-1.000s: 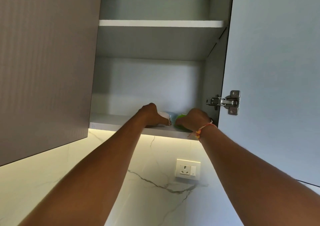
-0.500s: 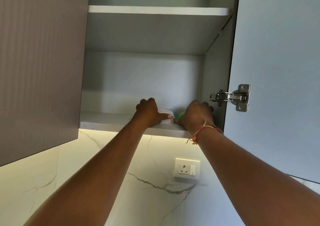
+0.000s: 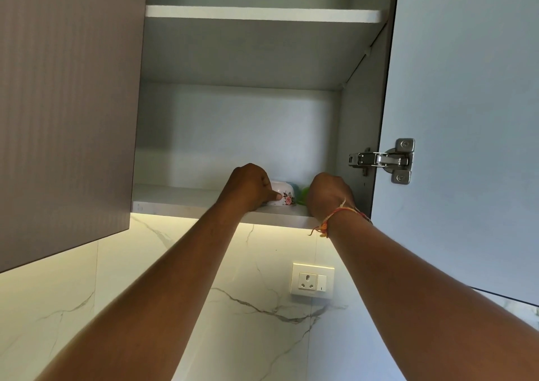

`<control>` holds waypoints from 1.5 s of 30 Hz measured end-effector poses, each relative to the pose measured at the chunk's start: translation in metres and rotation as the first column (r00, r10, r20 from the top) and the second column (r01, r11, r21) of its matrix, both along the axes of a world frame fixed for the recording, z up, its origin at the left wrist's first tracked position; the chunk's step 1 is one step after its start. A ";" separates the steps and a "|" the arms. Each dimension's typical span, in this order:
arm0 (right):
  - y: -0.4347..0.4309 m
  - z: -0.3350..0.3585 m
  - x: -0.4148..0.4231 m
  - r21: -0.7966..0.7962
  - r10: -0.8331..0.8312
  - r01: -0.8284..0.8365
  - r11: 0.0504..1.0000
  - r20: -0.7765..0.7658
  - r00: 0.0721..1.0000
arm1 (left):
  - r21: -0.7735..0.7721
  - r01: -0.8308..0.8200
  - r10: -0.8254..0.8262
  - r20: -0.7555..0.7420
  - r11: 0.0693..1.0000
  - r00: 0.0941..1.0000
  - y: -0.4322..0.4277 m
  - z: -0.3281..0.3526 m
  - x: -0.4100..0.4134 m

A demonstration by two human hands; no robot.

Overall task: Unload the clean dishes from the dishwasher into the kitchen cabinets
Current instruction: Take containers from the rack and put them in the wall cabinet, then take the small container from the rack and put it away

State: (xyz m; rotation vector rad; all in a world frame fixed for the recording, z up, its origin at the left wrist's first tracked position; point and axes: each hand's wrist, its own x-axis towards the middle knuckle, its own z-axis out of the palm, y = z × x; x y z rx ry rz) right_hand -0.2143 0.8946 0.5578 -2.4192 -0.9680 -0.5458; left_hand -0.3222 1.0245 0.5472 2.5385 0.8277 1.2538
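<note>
Both my arms reach up into an open wall cabinet. My left hand (image 3: 250, 186) grips a small white bowl with a pink flower print (image 3: 284, 195) that rests on the bottom shelf (image 3: 180, 198). A bluish dish (image 3: 295, 189) shows just behind the bowl. My right hand (image 3: 331, 195), with a thread band on the wrist, is closed around a green dish (image 3: 304, 194) at the shelf's right end; most of that dish is hidden by the hand.
The upper shelf (image 3: 262, 13) shows nothing on its front edge. A closed brown door (image 3: 67, 103) hangs at left, and the open door (image 3: 466, 118) with its metal hinge (image 3: 382, 160) stands at right. A wall socket (image 3: 312, 280) sits on the marble backsplash below.
Both hands have slid a little deeper onto the shelf with their dishes. The flowered bowl now shows more clearly beside my left thumb.
</note>
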 end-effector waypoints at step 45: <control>-0.679 -0.424 -0.035 -0.202 -0.253 0.203 0.958 -0.266 0.930 | -0.055 0.589 -0.564 -0.374 0.806 0.736 -0.634 -0.406 0.029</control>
